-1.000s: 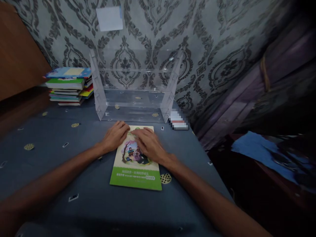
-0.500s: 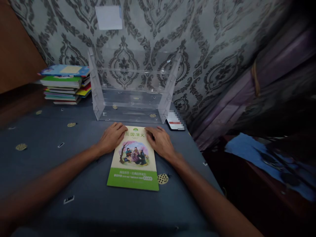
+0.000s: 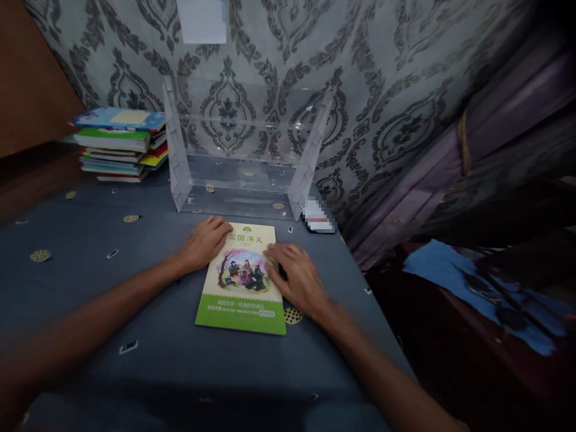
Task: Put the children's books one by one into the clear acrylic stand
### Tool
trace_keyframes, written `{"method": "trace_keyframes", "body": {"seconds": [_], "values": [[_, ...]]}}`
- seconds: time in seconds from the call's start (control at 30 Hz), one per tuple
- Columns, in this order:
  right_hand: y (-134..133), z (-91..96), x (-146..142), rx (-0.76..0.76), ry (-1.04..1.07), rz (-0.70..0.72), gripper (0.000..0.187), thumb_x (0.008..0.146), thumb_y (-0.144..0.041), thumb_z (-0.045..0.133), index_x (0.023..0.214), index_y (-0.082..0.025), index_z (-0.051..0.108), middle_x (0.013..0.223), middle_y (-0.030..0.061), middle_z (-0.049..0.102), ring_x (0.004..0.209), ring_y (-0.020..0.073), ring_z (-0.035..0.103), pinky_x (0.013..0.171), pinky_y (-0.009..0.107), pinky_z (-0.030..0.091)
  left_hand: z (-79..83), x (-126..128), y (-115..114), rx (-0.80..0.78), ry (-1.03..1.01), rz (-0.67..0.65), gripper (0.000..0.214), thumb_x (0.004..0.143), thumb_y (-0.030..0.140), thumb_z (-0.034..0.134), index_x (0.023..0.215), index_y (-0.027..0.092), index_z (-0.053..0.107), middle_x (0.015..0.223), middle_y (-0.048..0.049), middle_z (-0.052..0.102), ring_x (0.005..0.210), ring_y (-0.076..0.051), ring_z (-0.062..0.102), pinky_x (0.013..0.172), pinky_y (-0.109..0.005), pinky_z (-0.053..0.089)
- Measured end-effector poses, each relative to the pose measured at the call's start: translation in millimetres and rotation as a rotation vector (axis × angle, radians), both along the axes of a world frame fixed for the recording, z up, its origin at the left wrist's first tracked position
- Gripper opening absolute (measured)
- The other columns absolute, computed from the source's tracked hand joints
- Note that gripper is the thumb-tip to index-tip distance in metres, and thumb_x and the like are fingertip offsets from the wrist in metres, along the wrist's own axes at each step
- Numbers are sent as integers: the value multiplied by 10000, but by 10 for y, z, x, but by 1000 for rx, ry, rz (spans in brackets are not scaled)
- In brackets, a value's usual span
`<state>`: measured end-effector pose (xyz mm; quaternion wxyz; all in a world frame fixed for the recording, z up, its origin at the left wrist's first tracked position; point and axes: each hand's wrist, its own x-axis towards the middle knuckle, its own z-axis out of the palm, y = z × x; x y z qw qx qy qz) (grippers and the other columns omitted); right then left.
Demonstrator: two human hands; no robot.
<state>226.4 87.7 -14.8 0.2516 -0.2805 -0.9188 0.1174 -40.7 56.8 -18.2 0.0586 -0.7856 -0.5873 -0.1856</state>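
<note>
A paperback book (image 3: pixel 243 312) with a cream and green cover and a round illustration lies flat on the dark blue tablecloth, Chinese characters upright towards me. At its upper left edge, my left hand (image 3: pixel 206 243) has its fingers closed together on the cover's border. My right hand (image 3: pixel 299 279) rests at the right edge, open, its fingertips touching the cover beside the picture and its thumb apart below them. Just behind the book stands a clear acrylic rack (image 3: pixel 243 207) with stepped shelves.
A stack of books (image 3: pixel 114 141) sits at the back left, next to the rack. To the rack's right lies a phone (image 3: pixel 319 219) with a blurred screen. Beyond the table's right edge are a tied curtain (image 3: pixel 432 150) and a blue cloth (image 3: pixel 443 273). Patterned wallpaper backs the table.
My right hand has slid down along the book's right edge, from near the top to beside the illustration. My left hand stays at the upper left edge. The view has shifted slightly.
</note>
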Motion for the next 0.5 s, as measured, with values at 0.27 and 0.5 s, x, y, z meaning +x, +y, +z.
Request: {"method": "trace_keyframes", "body": {"seconds": [0.27, 0.5], "values": [[-556, -11, 482, -17, -150, 190, 726, 880, -658, 622, 1483, -283, 468, 1602, 151, 398, 1469, 353, 389, 1167, 624, 359, -5, 11, 0, -5, 19, 10, 278, 1021, 187, 357, 1078, 153, 626, 1068, -108, 633, 982, -257, 535, 873, -392, 457], [-522, 16, 458, 11, -224, 188, 549, 945, -450, 646, 1434, -232, 522, 1583, 168, 424, 1485, 330, 371, 1165, 595, 385, -7, -27, 67, 22, 21, -14, 261, 1019, 193, 374, 1090, 165, 623, 1065, -103, 631, 984, -259, 537, 872, -393, 470]]}}
